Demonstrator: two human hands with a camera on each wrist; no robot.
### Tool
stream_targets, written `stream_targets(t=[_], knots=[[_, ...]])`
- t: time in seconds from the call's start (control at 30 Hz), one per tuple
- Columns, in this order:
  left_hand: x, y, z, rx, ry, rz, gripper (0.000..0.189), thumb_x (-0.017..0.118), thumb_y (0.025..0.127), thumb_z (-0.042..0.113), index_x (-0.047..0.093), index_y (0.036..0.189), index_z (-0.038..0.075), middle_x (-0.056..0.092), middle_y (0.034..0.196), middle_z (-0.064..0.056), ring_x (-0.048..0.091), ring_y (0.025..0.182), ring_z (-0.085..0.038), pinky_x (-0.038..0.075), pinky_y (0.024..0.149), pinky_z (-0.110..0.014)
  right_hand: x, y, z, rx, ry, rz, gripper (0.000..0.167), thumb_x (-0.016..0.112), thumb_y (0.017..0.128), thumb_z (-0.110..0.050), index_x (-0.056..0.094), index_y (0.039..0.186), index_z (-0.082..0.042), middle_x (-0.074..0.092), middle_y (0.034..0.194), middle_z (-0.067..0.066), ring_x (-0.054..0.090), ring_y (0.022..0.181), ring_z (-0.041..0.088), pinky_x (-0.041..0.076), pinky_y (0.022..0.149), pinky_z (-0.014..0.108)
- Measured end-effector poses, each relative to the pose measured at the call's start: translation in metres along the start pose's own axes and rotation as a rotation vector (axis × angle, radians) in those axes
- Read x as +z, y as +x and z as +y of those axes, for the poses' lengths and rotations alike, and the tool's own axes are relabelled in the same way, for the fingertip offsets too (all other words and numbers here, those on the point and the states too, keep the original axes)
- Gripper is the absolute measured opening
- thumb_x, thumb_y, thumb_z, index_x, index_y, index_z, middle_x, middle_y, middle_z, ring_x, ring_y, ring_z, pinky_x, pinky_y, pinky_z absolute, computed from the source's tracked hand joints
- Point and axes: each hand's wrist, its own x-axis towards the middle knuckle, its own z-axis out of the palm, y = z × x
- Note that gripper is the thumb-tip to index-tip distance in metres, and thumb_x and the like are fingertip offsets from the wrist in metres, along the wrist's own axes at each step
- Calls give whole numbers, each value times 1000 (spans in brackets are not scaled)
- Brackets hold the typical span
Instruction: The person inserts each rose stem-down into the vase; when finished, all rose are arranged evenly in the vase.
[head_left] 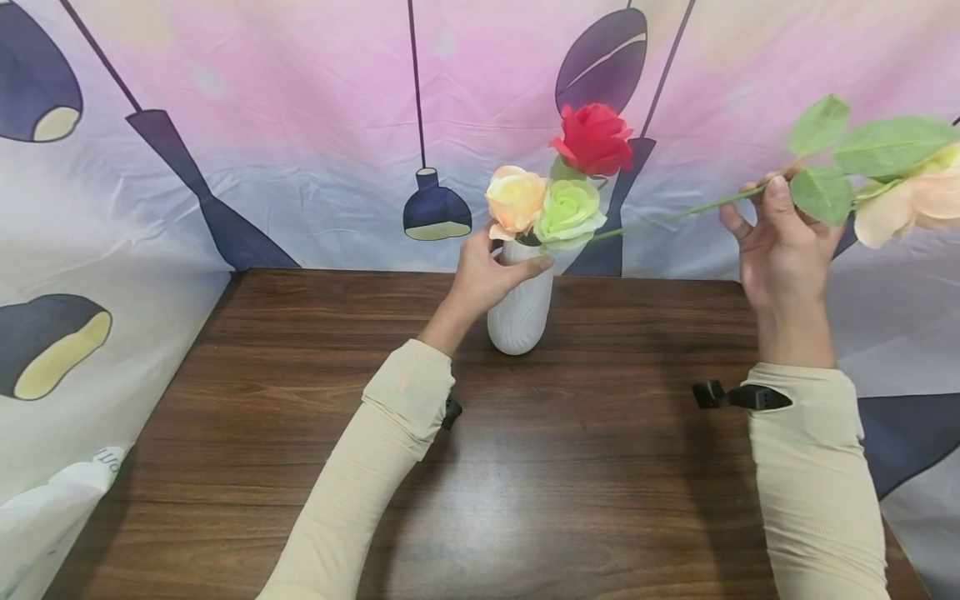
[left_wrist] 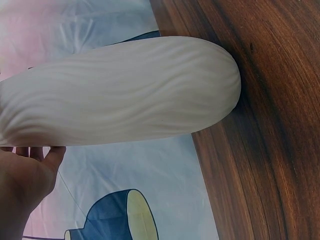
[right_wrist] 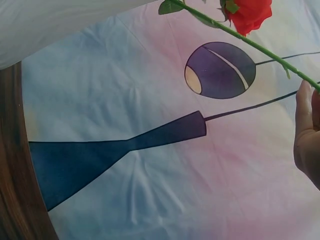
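Observation:
A white vase (head_left: 517, 321) with wavy ridges stands near the table's back edge. My left hand (head_left: 480, 271) grips it just below the mouth, thumb across the front; in the left wrist view the fingers (left_wrist: 52, 159) lie against its side. Out of the mouth rise a red rose (head_left: 595, 139), a light green rose (head_left: 567, 212) and a peach rose (head_left: 514, 200). To the right, my right hand (head_left: 791, 250) pinches the green stem (head_left: 675, 215) of another peach rose (head_left: 915, 200), its bloom pointing right. That stem slants down left, its lower end overlapping the green rose.
The brown wooden table (head_left: 525, 467) ends just behind the vase. A cloth backdrop (head_left: 322, 167) with printed lamps hangs along the back and sides. Black straps with small devices (head_left: 742, 396) sit at both wrists. A white crumpled sheet (head_left: 67, 500) lies at the left edge.

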Motion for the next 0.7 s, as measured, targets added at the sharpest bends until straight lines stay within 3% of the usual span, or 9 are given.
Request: stream_targets(t=[0.13,0.7], knots=[[0,1,0,-6,4,-4,66,87,79,20,58,137,6,65,136,-9,61,129,-21,50,113,-42,6,4,0,-21,11,39,17,56,92,17,50,106,10,63,85,25,67,77,38,62,56,46],[0,2,0,-38,9,-7,69,87,78,21,56,139,7,63,139,-10,59,132,-24,48,115,-43,16,5,1,75,47,-54,18,59,92,15,53,108,9,66,91,25,69,83,37,65,66,47]])
